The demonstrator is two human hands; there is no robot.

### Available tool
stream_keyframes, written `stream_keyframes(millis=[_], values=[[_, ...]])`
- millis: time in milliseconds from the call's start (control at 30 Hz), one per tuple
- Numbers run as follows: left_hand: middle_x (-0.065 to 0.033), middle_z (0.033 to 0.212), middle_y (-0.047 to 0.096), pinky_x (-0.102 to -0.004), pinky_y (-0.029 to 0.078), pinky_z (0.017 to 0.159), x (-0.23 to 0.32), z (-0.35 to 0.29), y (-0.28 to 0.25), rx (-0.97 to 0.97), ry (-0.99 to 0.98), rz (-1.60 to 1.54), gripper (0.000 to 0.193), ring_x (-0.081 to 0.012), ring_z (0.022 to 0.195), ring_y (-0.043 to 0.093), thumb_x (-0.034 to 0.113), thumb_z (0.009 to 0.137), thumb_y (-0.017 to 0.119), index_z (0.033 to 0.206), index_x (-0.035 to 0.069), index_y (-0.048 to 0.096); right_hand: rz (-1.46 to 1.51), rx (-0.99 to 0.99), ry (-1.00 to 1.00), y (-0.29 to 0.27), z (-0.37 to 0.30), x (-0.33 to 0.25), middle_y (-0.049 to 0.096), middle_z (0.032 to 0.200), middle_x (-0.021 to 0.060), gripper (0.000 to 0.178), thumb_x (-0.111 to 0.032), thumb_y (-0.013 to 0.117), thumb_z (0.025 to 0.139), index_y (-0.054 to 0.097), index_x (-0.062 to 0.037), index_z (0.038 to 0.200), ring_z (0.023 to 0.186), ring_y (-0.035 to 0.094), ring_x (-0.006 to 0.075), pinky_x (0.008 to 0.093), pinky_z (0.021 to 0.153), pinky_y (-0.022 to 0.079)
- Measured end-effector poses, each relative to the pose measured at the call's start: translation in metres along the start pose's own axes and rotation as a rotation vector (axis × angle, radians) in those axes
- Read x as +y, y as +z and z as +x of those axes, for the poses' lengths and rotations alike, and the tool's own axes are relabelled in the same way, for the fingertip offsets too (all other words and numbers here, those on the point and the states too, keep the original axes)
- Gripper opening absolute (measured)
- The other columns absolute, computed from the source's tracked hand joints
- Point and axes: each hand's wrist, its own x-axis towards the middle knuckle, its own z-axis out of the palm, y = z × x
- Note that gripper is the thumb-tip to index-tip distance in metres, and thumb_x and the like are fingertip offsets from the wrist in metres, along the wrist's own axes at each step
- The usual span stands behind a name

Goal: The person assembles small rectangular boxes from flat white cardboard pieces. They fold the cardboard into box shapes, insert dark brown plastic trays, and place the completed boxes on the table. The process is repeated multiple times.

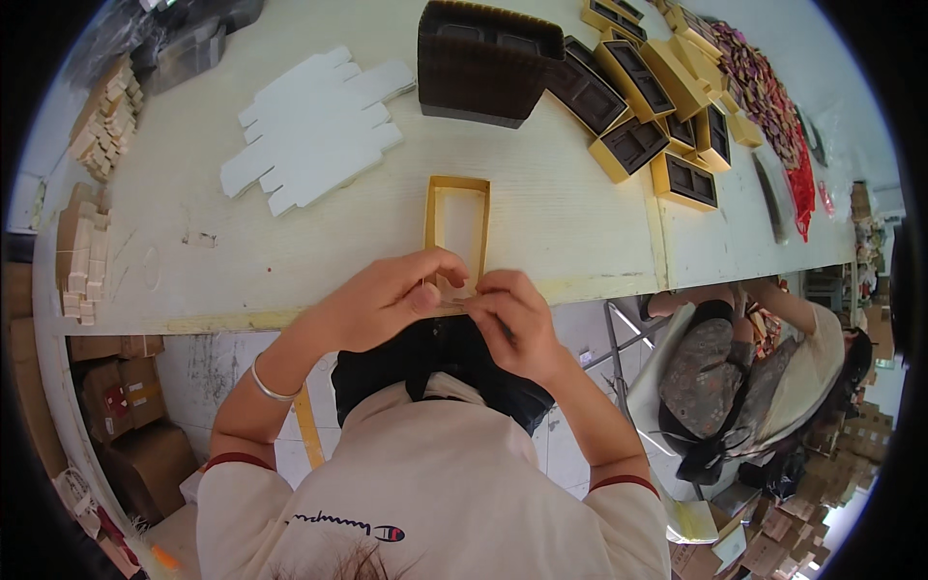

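Your left hand (387, 295) and right hand (512, 319) are closed, fingertips pinching the near end of the shallow yellow cardboard box frame (456, 227), which lies open-topped at the front edge of the pale wooden desk (290, 261). The frame is rectangular, thin-walled, with a pale inside. Your fingers hide its near rim, so I cannot tell what they fold there.

We cannot see the near end of the yellow box frame (456, 227), covered by both hands' fingers (454, 275). At two o'clock, small packets (764, 87) blur; the bench (193, 193) is cut off at twelve.
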Motion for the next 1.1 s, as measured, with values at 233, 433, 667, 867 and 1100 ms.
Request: stream_keyframes(millis=[233,433,667,867,1100], values=[[-0.0138,0.107,0.06,-0.0337,0.048,0.067,-0.019,-0.002,0.018,0.209,0.083,0.025,0.025,-0.0271,0.076,0.061,0.011,0.093,0.056,0.116,0.005,0.047,0.23,0.249,0.455,0.024,0.006,-0.014,0.052,0.098,0.0123,0.018,0.001,0.069,0.08,0.059,-0.0005,0.095,0.076,0.055,0.0217,0.0288,0.055,0.047],[-0.0146,0.114,0.055,-0.0308,0.049,0.062,-0.001,-0.006,0.026,0.333,0.079,0.323,0.018,-0.023,0.075,0.062,-0.004,0.087,0.06,0.103,0.001,0.055,-0.522,0.076,-0.022,0.016,0.014,-0.021,0.051,0.094,0.009,0.028,-0.01,0.071,0.074,0.059,-0.0021,0.098,0.078,0.055,0.0229,0.0335,0.063,0.044],[-0.0095,0.087,0.056,-0.0347,0.048,0.058,-0.008,-0.012,0.033,0.308,0.214,0.656,0.008,-0.0275,0.07,0.059,-0.001,0.081,0.062,0.087,0.0,0.058,-0.56,-0.242,0.121,0.011,0.019,-0.024,0.057,0.086,0.0071,0.017,-0.003,0.065,0.071,0.061,-0.0052,0.088,0.072,0.056,0.0241,0.0363,0.06,0.044],[-0.0102,0.08,0.054,-0.0367,0.045,0.053,0.004,-0.01,0.027,0.124,0.037,0.741,0.008,-0.029,0.065,0.058,0.004,0.081,0.063,0.081,0.001,0.055,-0.398,-0.337,0.096,0.001,0.028,-0.013,0.052,0.076,0.0086,0.017,0.001,0.064,0.063,0.055,-0.0044,0.076,0.068,0.059,0.0258,0.0349,0.057,0.045],[-0.0117,0.102,0.061,-0.0401,0.048,0.074,0.041,0.014,-0.019,0.087,0.126,0.716,0.026,-0.0316,0.09,0.058,0.014,0.08,0.069,0.103,0.004,0.062,-0.411,-0.521,-0.002,-0.017,0.039,-0.014,0.055,0.08,0.0074,0.018,-0.001,0.064,0.066,0.061,-0.0053,0.083,0.076,0.06,0.0251,0.0371,0.067,0.046]])
